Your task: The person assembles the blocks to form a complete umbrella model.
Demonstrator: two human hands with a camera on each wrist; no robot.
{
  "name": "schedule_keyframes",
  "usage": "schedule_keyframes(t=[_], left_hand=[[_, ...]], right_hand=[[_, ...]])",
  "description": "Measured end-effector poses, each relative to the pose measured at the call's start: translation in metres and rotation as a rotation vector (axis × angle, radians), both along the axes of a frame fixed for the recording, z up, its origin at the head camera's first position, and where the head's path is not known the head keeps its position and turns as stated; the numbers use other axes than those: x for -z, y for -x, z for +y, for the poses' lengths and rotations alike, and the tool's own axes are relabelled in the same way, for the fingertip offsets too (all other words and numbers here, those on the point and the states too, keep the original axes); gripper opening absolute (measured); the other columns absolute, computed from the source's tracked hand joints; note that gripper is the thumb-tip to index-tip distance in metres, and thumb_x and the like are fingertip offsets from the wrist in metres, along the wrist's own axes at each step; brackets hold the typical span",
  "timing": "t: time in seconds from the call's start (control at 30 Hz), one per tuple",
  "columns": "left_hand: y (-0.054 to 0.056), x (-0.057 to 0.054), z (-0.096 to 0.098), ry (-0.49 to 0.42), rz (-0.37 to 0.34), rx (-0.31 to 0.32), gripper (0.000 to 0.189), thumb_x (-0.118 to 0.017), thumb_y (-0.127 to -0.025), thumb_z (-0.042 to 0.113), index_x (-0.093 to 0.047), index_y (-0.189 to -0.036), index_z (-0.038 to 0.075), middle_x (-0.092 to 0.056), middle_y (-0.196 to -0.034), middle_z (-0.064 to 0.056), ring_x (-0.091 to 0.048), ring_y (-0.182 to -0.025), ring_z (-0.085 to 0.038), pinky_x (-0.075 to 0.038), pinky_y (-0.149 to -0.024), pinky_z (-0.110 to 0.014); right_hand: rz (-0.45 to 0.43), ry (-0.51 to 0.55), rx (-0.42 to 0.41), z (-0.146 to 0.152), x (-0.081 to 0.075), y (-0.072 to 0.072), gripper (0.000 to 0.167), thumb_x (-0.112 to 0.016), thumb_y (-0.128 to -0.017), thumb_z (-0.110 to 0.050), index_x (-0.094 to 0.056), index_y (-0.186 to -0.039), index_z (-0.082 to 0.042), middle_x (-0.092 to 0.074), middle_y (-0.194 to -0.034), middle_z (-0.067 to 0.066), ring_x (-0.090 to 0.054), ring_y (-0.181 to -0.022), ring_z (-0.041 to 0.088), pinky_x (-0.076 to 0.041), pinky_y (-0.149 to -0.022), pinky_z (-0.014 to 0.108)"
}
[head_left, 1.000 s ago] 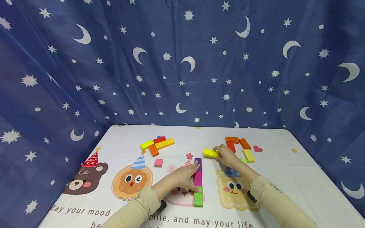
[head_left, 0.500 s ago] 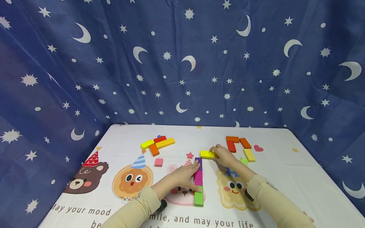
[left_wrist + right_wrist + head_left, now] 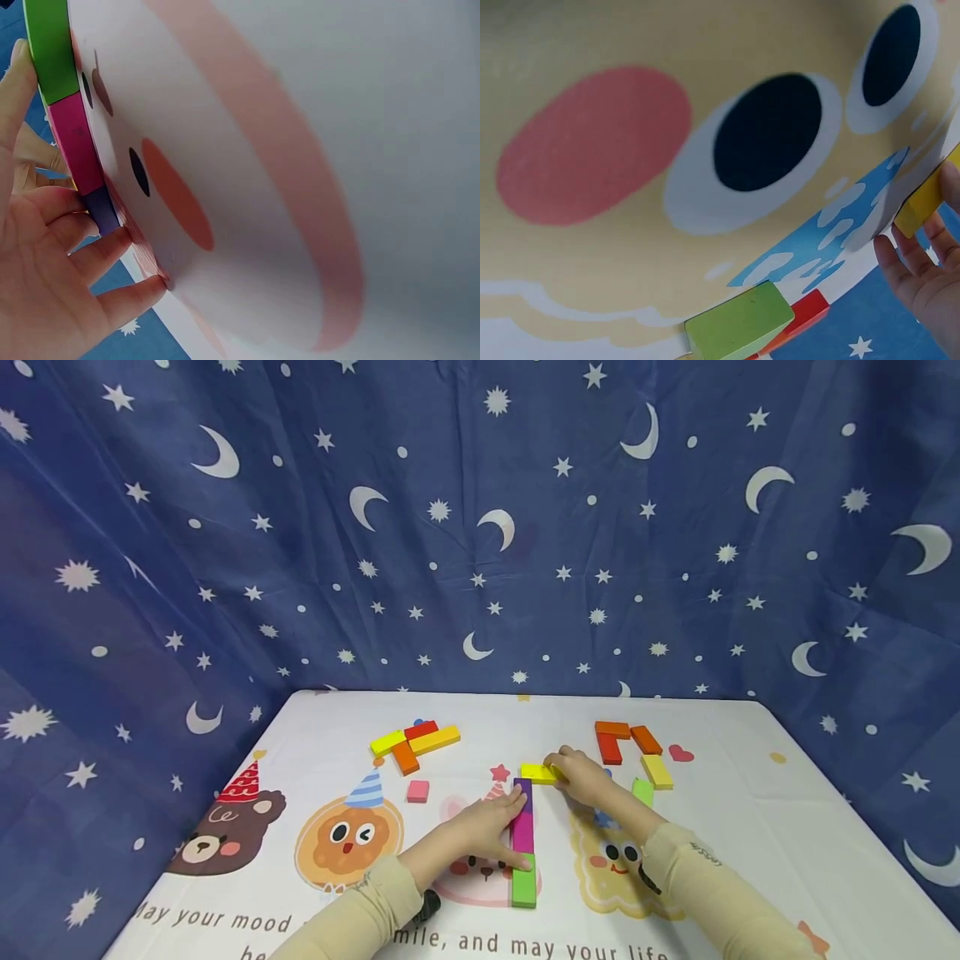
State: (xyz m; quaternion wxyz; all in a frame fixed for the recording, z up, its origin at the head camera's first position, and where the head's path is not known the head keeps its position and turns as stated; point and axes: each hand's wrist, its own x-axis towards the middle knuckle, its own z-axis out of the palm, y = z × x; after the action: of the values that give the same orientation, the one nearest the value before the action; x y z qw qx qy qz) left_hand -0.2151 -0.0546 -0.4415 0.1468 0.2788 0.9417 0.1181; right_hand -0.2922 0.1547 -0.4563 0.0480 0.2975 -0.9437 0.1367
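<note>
In the head view a straight row of blocks lies flat: a purple block (image 3: 522, 792) at the far end, a magenta block (image 3: 522, 832) in the middle, a green block (image 3: 524, 887) nearest. My left hand (image 3: 483, 827) rests along this row with fingers spread, fingertips at the purple block and thumb on the green one. My right hand (image 3: 583, 776) pinches a yellow block (image 3: 536, 773) by its right end. The yellow block lies crosswise at the row's far end, its left end right at the purple block. In the right wrist view, thumb and fingers flank this yellow block (image 3: 924, 201).
Left of the row lies a small pink block (image 3: 417, 791). Behind it sits a cluster with a red block (image 3: 422, 728) and an orange block (image 3: 406, 757). At the right are another red block (image 3: 609, 747), a pale yellow block (image 3: 657, 772) and a light green block (image 3: 642, 791).
My right hand has slid the yellow block leftward and slightly nearer, up to the purple end of the row. My left hand has stayed in place on the row.
</note>
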Motion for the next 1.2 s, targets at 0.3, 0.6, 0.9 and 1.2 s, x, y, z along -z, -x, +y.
schedule_keyframes(t=[0.3,0.6,0.9,1.2], left_hand=[[-0.0008,0.0021,0.0004,0.001,-0.003,-0.005,0.1,-0.07,-0.072,0.061,-0.029,-0.149,0.012,-0.023,-0.157,-0.004,-0.031,-0.142,-0.019,-0.03,-0.114,-0.04],[-0.0005,0.0014,0.0005,-0.003,-0.008,-0.002,0.099,-0.07,-0.072,0.06,-0.029,-0.149,0.011,-0.023,-0.157,-0.005,-0.03,-0.142,-0.019,-0.03,-0.114,-0.041],[-0.0002,0.0015,0.0008,0.003,0.002,0.005,0.1,-0.07,-0.073,0.06,-0.029,-0.149,0.011,-0.023,-0.157,-0.005,-0.031,-0.142,-0.019,-0.031,-0.114,-0.041],[0.0019,0.0028,-0.0002,0.002,0.001,0.003,0.1,-0.069,-0.072,0.061,-0.028,-0.149,0.011,-0.023,-0.157,-0.005,-0.031,-0.142,-0.018,-0.03,-0.114,-0.042]], right_hand=[[-0.052,-0.012,0.044,-0.0005,0.001,-0.0006,0.029,-0.07,-0.08,0.0,-0.065,-0.108,-0.002,-0.059,-0.091,0.011,-0.053,-0.077,0.02,-0.054,-0.081,0.039],[-0.093,-0.029,0.095,-0.0003,0.0004,-0.0003,0.03,-0.07,-0.081,-0.002,-0.065,-0.11,-0.005,-0.059,-0.094,0.01,-0.053,-0.08,0.019,-0.053,-0.085,0.038],[-0.067,-0.031,0.07,0.0032,0.0023,-0.0004,0.029,-0.071,-0.08,-0.002,-0.065,-0.109,-0.004,-0.058,-0.092,0.009,-0.053,-0.078,0.018,-0.054,-0.084,0.038],[-0.08,-0.01,0.073,0.0027,-0.0006,0.001,0.029,-0.072,-0.079,-0.001,-0.066,-0.108,-0.004,-0.059,-0.093,0.01,-0.054,-0.079,0.02,-0.054,-0.085,0.039]])
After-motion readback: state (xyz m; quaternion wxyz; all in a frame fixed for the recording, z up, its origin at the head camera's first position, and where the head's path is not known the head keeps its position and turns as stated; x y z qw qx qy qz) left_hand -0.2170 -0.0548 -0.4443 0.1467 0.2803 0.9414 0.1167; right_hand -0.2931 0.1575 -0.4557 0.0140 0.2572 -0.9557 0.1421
